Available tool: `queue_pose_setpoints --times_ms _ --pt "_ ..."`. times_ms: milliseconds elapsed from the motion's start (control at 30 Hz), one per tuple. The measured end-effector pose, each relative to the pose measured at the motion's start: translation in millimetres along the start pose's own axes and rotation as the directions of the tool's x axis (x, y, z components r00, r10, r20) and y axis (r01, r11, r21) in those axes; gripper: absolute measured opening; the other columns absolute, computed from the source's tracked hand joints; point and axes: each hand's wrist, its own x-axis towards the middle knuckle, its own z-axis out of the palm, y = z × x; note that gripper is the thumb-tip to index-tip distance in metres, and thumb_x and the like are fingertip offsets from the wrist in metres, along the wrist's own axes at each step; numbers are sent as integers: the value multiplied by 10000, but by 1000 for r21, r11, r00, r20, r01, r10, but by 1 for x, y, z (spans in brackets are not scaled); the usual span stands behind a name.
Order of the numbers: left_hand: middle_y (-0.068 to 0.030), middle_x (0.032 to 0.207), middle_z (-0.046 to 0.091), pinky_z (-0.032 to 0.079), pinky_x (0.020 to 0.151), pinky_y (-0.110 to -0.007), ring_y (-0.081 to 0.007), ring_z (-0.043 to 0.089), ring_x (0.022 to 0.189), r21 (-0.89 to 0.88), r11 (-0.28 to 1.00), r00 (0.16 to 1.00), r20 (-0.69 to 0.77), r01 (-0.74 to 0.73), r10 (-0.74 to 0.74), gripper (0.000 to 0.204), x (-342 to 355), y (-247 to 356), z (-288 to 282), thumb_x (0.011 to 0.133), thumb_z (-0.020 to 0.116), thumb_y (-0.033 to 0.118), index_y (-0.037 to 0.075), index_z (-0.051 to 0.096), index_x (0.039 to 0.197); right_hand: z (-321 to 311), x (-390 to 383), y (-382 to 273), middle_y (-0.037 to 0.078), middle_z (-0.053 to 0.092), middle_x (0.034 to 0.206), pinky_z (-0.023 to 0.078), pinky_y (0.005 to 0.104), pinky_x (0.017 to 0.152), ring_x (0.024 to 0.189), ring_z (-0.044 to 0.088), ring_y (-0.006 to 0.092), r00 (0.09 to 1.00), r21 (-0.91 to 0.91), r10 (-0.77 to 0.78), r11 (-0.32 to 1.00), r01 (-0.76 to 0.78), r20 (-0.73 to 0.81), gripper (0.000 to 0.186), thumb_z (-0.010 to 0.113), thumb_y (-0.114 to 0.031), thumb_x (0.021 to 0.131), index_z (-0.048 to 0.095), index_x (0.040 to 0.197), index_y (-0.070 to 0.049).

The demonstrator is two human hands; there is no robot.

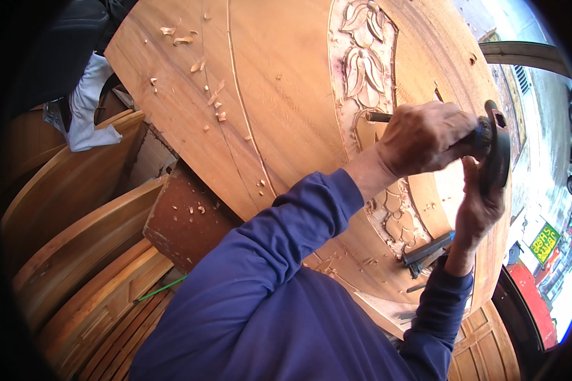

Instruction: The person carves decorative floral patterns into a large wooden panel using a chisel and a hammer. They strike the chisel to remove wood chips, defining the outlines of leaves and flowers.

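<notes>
My left hand (429, 136) is closed around a dark rod-like tool (379, 117). One end of the rod sticks out toward the left, over the carving, while a dark blue part shows on the other side of the fist. My right hand (483, 206) grips a black, rounded, elongated tool (496, 155) with a small slot near its top; its exact kind is unclear. Both tools meet or nearly meet beside my left fingers. Beneath them lies a large wooden panel (292, 76) with a carved floral band (364, 73).
Dark tools with a blue end (429, 249) rest on the panel near my right wrist. Wood shavings (183, 40) are scattered at its upper left. Curved wooden panels (76, 235) stand at left, beside a brown block (184, 213) and a white cloth (89, 105). A street with vehicles lies at right.
</notes>
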Motion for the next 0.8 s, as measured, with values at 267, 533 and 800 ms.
queue_pose_setpoints --times_ms 267,533,800 --pt "-62 836 721 579 589 -336 -226 724 714 -48 998 995 -93 -46 42 442 3 -3 -8 757 904 313 75 723 1082 11 -6 2 44 684 1231 539 251 901 1044 629 82 996 9 -73 997 74 -50 534 672 89 953 576 1462 -43" --pt "-90 909 719 588 609 -343 -239 718 739 -227 963 983 -143 -145 115 422 -3 -2 -39 803 888 195 66 697 1157 7 -25 -18 23 706 1115 514 264 878 1014 633 99 998 -258 -51 965 39 -42 459 760 13 932 655 1374 -54" --pt "-115 968 624 558 722 -362 -257 599 829 -179 983 999 4 32 -32 328 -53 45 -163 995 646 184 -21 617 1249 -24 -98 -22 20 665 1156 456 281 987 1082 597 111 943 27 253 967 -254 -216 405 711 56 940 657 1332 -27"
